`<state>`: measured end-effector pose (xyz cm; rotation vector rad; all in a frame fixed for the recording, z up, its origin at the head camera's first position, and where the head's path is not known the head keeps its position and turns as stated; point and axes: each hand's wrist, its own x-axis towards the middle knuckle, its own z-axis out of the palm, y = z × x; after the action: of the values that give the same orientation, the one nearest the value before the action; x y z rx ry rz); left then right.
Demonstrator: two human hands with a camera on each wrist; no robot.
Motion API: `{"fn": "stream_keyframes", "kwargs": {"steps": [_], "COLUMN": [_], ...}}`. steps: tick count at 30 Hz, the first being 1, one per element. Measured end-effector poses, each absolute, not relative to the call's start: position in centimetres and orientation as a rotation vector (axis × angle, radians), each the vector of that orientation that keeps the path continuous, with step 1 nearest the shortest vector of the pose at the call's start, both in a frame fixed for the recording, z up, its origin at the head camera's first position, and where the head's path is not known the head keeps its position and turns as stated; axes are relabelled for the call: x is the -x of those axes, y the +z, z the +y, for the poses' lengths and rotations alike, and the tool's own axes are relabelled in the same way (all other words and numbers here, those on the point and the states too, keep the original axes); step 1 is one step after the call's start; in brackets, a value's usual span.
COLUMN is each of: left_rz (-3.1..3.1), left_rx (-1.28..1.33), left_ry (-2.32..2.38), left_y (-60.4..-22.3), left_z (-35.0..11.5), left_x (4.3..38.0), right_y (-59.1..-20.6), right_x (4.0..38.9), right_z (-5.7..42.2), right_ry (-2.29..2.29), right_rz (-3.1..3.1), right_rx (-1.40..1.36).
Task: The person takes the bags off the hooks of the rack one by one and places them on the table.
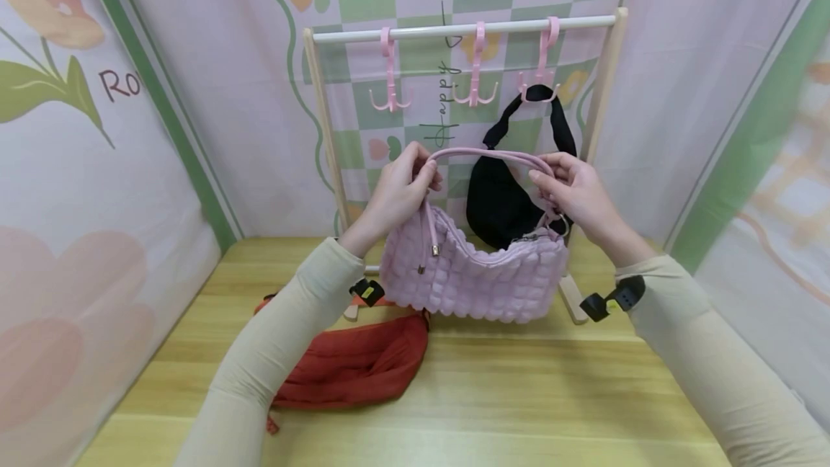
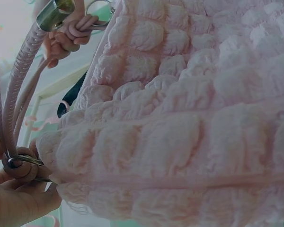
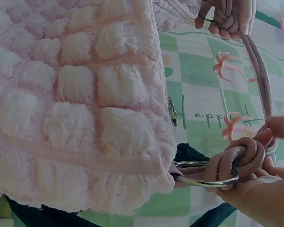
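A puffy pink quilted handbag (image 1: 480, 272) hangs by its strap (image 1: 486, 153) between both hands, in front of the rack. My left hand (image 1: 405, 186) pinches the strap's left end, close to the metal ring (image 2: 26, 161) in the left wrist view. The other end is gripped by my right hand (image 1: 577, 193), beside a knot (image 3: 239, 158) and a silver ring (image 3: 208, 177) in the right wrist view. Two cord ends with metal tips (image 1: 435, 250) dangle at the bag's left. Behind it a black bag (image 1: 499, 200) hangs from the rightmost pink hook (image 1: 543, 63).
A wooden rack with a white bar (image 1: 441, 31) stands at the back, carrying more pink hooks, the left one (image 1: 390, 74) and the middle one (image 1: 476, 70). On the wooden table (image 1: 519, 402) a red bag (image 1: 357, 362) lies at front left, partly behind my left sleeve. Printed cloth surrounds the table.
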<state>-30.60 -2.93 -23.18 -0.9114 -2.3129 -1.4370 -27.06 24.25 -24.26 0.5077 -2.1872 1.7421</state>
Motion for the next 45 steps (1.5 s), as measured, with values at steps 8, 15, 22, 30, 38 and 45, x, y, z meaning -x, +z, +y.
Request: {"fn": "stream_keyframes", "kwargs": {"steps": [8,15,22,30,38,45], "left_rz": [-2.258,-2.224,-2.169,-2.143,-2.124,-2.155], "left_rx": [0.908,0.913,0.941,0.928,0.918,0.902], "left_ry": [-1.470,-1.478,-1.469,-1.534,-1.538,-1.541], "left_y": [-23.3,-23.3,-23.5,-23.6,-23.7,-24.1], "left_z": [-2.9,-2.7,-2.6,-2.7,-2.9,-3.4], "left_x": [30.6,30.0,30.0,30.0,30.0,30.2], "right_y": [-24.9,-25.5,-26.1,-26.7,-26.8,-26.6], "right_x": [27.0,27.2,27.6,27.6,27.8,27.9], "right_z": [24.4,24.2,24.3,24.8,25.0,25.3], "right_ry": [1.560,1.458,1.417,1.478,1.469,1.682], "right_rz": [-2.232,-2.169,-2.150,-2.208,-2.290,-2.287], "right_rx": [-0.545,-0.497,-0.460,-0.375,-0.377,-0.419]}}
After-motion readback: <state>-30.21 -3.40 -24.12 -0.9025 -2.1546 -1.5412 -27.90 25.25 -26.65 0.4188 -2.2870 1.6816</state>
